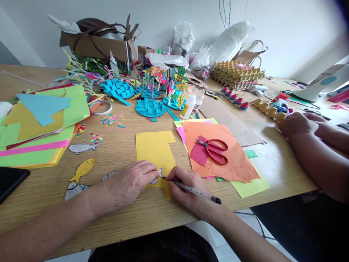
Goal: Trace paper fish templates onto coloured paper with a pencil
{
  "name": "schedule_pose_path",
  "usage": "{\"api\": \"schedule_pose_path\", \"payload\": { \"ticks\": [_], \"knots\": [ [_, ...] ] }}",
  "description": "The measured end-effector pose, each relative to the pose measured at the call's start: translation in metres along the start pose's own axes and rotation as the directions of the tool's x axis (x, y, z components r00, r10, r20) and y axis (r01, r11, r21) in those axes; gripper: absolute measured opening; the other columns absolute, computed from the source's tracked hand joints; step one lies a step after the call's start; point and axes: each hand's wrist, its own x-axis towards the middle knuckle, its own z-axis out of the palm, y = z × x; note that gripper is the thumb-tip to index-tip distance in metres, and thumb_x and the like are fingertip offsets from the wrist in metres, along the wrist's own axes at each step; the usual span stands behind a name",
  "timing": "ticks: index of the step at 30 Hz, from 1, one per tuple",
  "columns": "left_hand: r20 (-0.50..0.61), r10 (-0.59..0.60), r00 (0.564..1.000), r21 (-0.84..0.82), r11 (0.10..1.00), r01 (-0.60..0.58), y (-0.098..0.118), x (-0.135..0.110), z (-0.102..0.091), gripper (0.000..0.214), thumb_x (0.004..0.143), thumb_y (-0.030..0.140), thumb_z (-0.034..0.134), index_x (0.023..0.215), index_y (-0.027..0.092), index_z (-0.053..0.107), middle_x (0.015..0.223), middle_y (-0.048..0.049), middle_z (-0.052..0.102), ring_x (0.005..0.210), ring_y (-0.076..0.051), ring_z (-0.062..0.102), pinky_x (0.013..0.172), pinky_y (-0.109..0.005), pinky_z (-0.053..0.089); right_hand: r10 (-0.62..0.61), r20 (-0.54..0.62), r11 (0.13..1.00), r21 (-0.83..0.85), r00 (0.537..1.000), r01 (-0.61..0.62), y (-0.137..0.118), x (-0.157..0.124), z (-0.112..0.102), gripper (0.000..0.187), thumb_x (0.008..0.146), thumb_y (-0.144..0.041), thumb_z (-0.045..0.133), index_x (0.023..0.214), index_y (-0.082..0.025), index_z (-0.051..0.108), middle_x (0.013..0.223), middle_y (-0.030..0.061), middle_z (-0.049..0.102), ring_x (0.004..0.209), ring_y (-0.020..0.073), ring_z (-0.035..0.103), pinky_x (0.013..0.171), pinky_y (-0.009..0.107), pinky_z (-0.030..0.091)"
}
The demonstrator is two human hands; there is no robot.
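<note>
A sheet of yellow paper (152, 147) with a notched corner lies on the table before me. My left hand (133, 180) has its fingers together, pressing a small white paper fish (160, 171) against the sheet; part of the fish is hidden. My right hand (188, 187) grips a clear-barrelled pen (195, 189) with a black end, its tip at the fish's edge. A drawn outline shows on the yellow sheet near the right fingers. Left of my hands lie a yellow paper fish (83, 170), a grey paper fish (83, 147) and others partly covered by my arm.
Red-handled scissors (216, 151) rest on orange paper (237, 169) at the right. Coloured sheets (43, 134) are stacked left, beside a phone (12, 182). Blue woven paper bases (149, 108) and glue bottles (188, 105) stand behind. A co-worker's arms (313, 145) reach in from the right.
</note>
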Motion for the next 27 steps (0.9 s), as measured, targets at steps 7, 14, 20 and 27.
{"api": "schedule_pose_path", "payload": {
  "ticks": [7,14,20,27],
  "knots": [
    [0.002,0.009,1.0,-0.03,0.999,-0.009,-0.0005,0.0018,-0.0038,0.034,0.091,0.003,0.032,0.11,0.015,0.057,0.103,-0.0074,0.06,0.093,-0.02,0.054,0.081,-0.033,0.047,-0.009,0.013,1.0,-0.006,1.0,0.009,0.0021,0.0035,0.0031,0.01,0.075,-0.012,0.047,0.075,-0.022,0.048,0.058,-0.0054,0.052,0.05,0.0101,0.048,0.05,0.02,0.035],
    [-0.024,0.015,1.0,-0.055,0.998,-0.016,-0.0019,0.0023,-0.0033,0.033,0.092,0.004,0.03,0.107,0.015,0.057,0.102,-0.0082,0.062,0.091,-0.019,0.056,0.08,-0.031,0.047,-0.021,0.04,0.999,0.032,0.999,0.019,0.0011,0.0075,0.0052,0.01,0.076,-0.011,0.047,0.076,-0.021,0.049,0.058,-0.006,0.051,0.049,0.0093,0.047,0.05,0.02,0.035],
    [-0.037,-0.014,0.999,-0.074,0.997,0.011,-0.0045,0.0002,0.0011,0.032,0.091,0.003,0.031,0.108,0.016,0.054,0.103,-0.0073,0.061,0.093,-0.018,0.056,0.082,-0.031,0.047,-0.013,0.046,0.999,0.052,0.999,0.011,0.0011,0.0081,0.0052,0.01,0.076,-0.011,0.047,0.075,-0.021,0.05,0.057,-0.0066,0.05,0.048,0.0088,0.045,0.05,0.019,0.035],
    [-0.033,0.006,0.999,-0.056,0.998,-0.008,-0.0019,0.0009,-0.0025,0.032,0.093,0.004,0.03,0.107,0.016,0.056,0.102,-0.0071,0.062,0.092,-0.018,0.057,0.081,-0.03,0.046,0.029,0.039,0.996,0.086,0.999,-0.033,-0.0043,0.0081,0.0001,0.01,0.074,-0.011,0.046,0.074,-0.021,0.048,0.055,-0.0065,0.048,0.048,0.0093,0.045,0.049,0.02,0.035]
  ]
}}
